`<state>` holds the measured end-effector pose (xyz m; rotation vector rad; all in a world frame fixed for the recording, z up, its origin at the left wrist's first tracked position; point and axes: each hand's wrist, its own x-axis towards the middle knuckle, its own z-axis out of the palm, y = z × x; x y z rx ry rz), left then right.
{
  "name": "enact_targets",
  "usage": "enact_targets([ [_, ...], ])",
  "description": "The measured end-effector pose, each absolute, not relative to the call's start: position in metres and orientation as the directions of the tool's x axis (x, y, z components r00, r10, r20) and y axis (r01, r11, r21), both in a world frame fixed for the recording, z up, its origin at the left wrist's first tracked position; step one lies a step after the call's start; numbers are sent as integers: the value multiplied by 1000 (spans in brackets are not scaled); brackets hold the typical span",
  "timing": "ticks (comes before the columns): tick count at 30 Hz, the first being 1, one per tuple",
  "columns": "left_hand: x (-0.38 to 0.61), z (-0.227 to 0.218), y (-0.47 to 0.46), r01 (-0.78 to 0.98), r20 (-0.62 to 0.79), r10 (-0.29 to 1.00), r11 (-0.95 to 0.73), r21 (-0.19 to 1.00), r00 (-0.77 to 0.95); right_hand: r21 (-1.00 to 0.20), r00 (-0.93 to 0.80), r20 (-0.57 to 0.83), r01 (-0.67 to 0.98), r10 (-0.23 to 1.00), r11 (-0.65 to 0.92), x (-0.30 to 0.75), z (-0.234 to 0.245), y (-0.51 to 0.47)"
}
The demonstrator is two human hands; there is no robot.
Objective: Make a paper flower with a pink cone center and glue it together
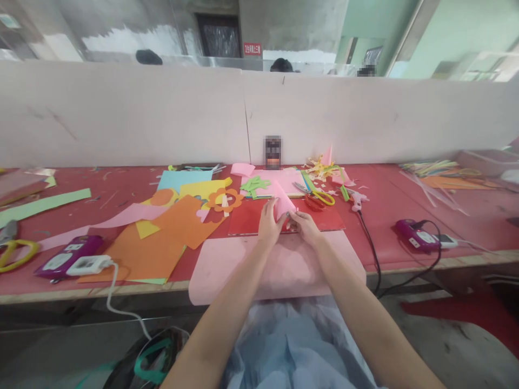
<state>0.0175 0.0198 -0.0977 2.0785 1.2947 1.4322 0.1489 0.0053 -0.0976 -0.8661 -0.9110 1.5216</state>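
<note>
A pink paper cone stands tilted between my hands, its tip pointing up and away from me. My left hand is closed on the cone's left side and lower edge. At the lower right edge, my right hand pinches the paper with thumb and fingertips. Under both hands lies a red board, with a large sheet of pink paper nearer to me. Green paper strips sit just beyond the cone. Yellow-handled scissors rest to its right.
A pink glue gun with a black cord lies at right, near a purple power strip. Orange paper, an orange paper flower and another purple power strip are at left. A white partition bounds the table's back.
</note>
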Motion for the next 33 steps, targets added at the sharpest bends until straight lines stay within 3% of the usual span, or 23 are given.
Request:
enact_targets([
  [8,17,-98,20,502,589,801,-554,664,106,-903,-101,-39,-423,994,-78,146,-100,7],
  [20,17,-98,21,535,655,739,-620,573,155,-837,18,-55,-546,998,-37,150,-99,10],
  [33,17,-97,20,574,642,750,-599,559,159,-917,19,-30,-399,999,-20,147,-100,10],
])
